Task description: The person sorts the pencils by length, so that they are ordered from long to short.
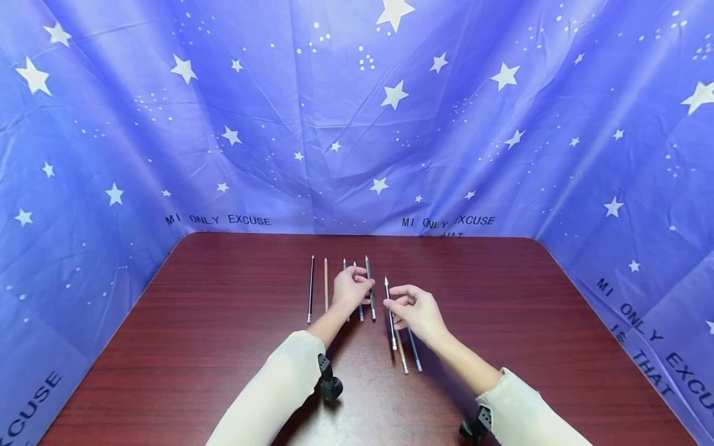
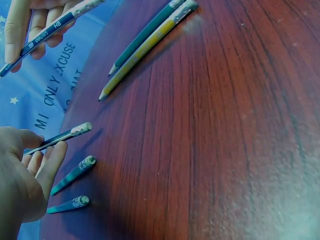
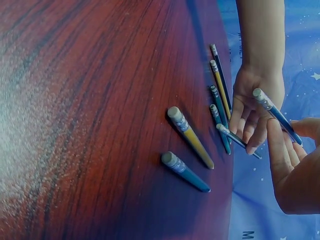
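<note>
Pale sleeves (image 1: 268,396), each with a black wrist camera (image 1: 330,382), occupy the near edge. Beyond them, at mid-table, are eight pencils. With my left hand (image 1: 350,290) I pinch a dark pencil (image 1: 372,306) between thumb and fingers, at the right end of the far row; with my right hand (image 1: 419,314) I pinch a striped pencil (image 1: 392,329), point away from me, above the near right pair. That pair comprises a wooden pencil (image 1: 402,354) and a blue pencil (image 1: 414,350). To the left of my left-hand grip lie a black pencil (image 1: 310,291), a yellow pencil (image 1: 326,285) and two green pencils (image 1: 361,314), partly hidden. I judge the work partway: six lie in two groups, while the two I grip are not yet released. Outermost, a glossy red-brown table (image 1: 234,291) meets violet-blue cloth (image 1: 312,124) printed with white stars and black lettering, left, right and far.
</note>
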`<state>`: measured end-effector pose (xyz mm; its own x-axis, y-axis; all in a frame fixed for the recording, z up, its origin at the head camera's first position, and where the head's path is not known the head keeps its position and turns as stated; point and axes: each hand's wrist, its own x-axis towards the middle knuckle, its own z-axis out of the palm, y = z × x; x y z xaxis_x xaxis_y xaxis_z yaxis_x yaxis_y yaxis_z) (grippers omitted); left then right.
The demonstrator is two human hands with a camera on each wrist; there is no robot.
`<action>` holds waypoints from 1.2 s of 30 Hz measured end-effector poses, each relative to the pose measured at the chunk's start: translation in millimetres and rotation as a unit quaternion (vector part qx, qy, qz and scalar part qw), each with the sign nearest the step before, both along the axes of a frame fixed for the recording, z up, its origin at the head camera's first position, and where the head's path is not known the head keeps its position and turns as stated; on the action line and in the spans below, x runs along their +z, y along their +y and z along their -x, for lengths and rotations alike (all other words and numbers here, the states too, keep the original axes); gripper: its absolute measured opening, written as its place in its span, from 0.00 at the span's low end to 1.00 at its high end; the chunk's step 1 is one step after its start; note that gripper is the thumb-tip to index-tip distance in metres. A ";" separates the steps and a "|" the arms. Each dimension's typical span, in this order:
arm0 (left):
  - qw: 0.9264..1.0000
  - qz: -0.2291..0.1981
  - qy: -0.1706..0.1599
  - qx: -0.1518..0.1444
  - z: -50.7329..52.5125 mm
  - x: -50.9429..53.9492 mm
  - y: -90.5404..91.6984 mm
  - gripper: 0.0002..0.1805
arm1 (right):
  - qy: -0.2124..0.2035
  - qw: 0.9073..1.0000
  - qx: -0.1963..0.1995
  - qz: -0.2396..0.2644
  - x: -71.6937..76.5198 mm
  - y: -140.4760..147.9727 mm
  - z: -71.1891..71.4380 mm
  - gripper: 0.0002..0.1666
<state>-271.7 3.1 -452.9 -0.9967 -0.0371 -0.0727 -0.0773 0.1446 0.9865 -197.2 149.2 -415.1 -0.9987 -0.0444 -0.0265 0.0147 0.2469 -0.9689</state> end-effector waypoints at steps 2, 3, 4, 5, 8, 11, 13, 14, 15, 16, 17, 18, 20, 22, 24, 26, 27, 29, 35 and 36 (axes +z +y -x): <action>1.000 -0.002 -0.004 0.007 1.5 -0.9 0.8 0.15 | -0.003 1.000 0.001 0.002 1.7 -0.6 -1.0 0.21; 1.000 -0.004 -0.006 0.009 2.1 -1.2 1.2 0.15 | -0.004 1.000 0.001 0.001 3.6 -1.1 -2.0 0.20; 1.000 -0.004 -0.008 0.011 2.8 -1.4 1.7 0.16 | -0.004 1.000 0.001 0.001 6.4 -1.9 -3.8 0.20; 1.000 -0.003 -0.009 0.012 3.7 -1.8 2.2 0.16 | -0.002 1.000 0.001 0.000 9.6 -2.6 -5.9 0.19; 1.000 0.007 -0.009 0.013 6.5 -3.4 4.5 0.16 | 0.004 1.000 0.002 -0.002 19.9 -4.7 -12.6 0.18; 1.000 0.018 -0.006 0.011 9.3 -5.1 7.5 0.15 | 0.010 1.000 0.006 -0.001 23.4 -4.6 -14.3 0.18; 1.000 0.024 -0.004 0.013 10.7 -4.8 9.4 0.14 | 0.008 1.000 0.007 0.000 16.2 -2.1 -9.3 0.19; 1.000 0.027 -0.004 0.015 11.5 -4.5 10.4 0.14 | 0.007 1.000 0.007 0.001 11.8 -0.9 -6.7 0.19; 0.999 0.028 -0.003 0.015 12.2 -4.2 11.2 0.14 | 0.006 1.000 0.005 -0.001 7.4 0.2 -4.0 0.19; 0.999 0.032 -0.003 0.016 12.8 -3.8 11.9 0.14 | 0.004 1.000 0.003 -0.002 5.3 0.5 -3.0 0.19; 0.999 0.036 -0.003 0.017 13.6 -3.4 12.6 0.14 | 0.004 1.000 0.001 -0.004 1.2 1.4 -0.9 0.20; 0.999 0.042 -0.003 0.018 14.4 -3.7 13.2 0.14 | 0.005 1.000 0.000 -0.005 -3.0 2.4 1.2 0.20; 0.999 0.050 -0.005 0.017 15.6 -4.4 14.0 0.15 | 0.006 1.000 -0.002 -0.006 -3.5 2.1 0.9 0.20; 0.998 0.060 -0.008 0.015 16.5 -5.1 14.4 0.15 | 0.005 1.000 -0.004 -0.006 -3.0 2.1 0.8 0.20; 0.997 0.070 -0.011 0.014 17.3 -5.8 14.6 0.16 | 0.002 1.000 -0.004 -0.004 -1.4 2.4 0.4 0.20; 0.997 0.076 -0.017 0.014 18.1 -6.4 14.5 0.16 | 0.000 1.000 -0.002 -0.002 2.8 1.9 -1.3 0.20; 0.997 0.080 -0.020 0.014 18.3 -6.8 14.5 0.16 | 0.000 1.000 -0.001 -0.002 6.1 1.3 -3.1 0.19; 0.996 0.086 -0.024 0.014 18.7 -7.7 14.5 0.16 | 0.001 1.000 0.001 -0.003 14.3 -0.7 -7.9 0.18; 0.994 0.112 -0.018 0.003 18.7 -8.9 14.8 0.16 | 0.002 1.000 0.000 -0.013 30.2 -4.4 -17.4 0.17; 0.993 0.118 -0.017 0.000 18.6 -8.6 14.9 0.16 | 0.002 1.000 0.000 -0.011 29.2 -3.7 -16.5 0.17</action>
